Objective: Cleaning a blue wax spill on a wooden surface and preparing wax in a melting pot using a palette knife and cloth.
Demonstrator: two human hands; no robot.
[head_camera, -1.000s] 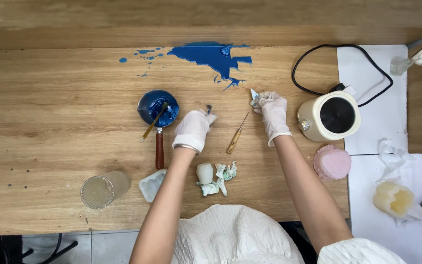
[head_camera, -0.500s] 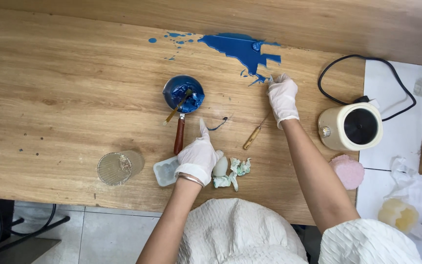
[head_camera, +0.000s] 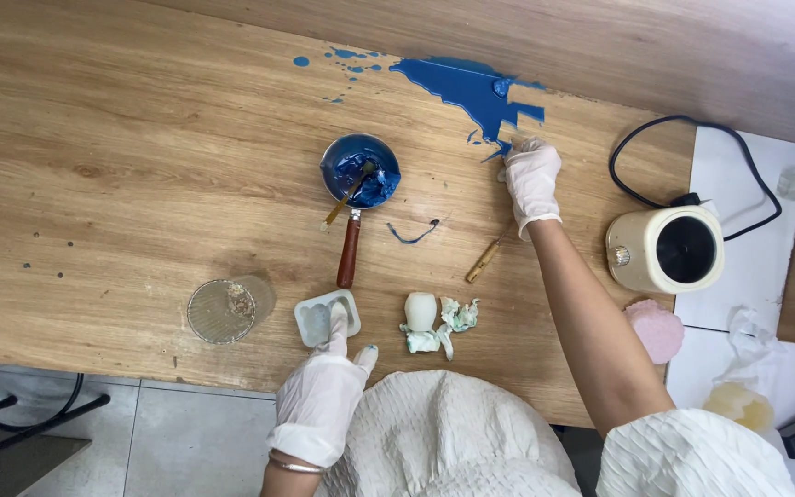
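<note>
My right hand (head_camera: 531,179), in a white glove, is closed around a small scraping tool whose tip meets the lower edge of a hardened blue spill (head_camera: 466,87) on the wooden table (head_camera: 121,138). My left hand (head_camera: 322,391), also gloved, is at the table's near edge with its fingers apart. One fingertip rests on a small clear square mould (head_camera: 326,317). Between the hands stands a small pan of blue wax (head_camera: 359,170) with a wooden handle and a stick in it. A thin curled blue strip (head_camera: 413,235) lies just right of that handle.
A wooden-handled tool (head_camera: 484,261) lies under my right wrist. A small white cup (head_camera: 420,311) and crumpled pale scraps (head_camera: 455,316) sit near the front edge, and a round glass dish (head_camera: 221,311) to the left. A cream melting pot (head_camera: 669,248) with a black cord, a pink block (head_camera: 655,329) and white sheets (head_camera: 752,248) are at the right.
My left hand drew back from the middle of the table to the near edge and now touches the clear mould. My right hand stays at the blue spill's edge.
</note>
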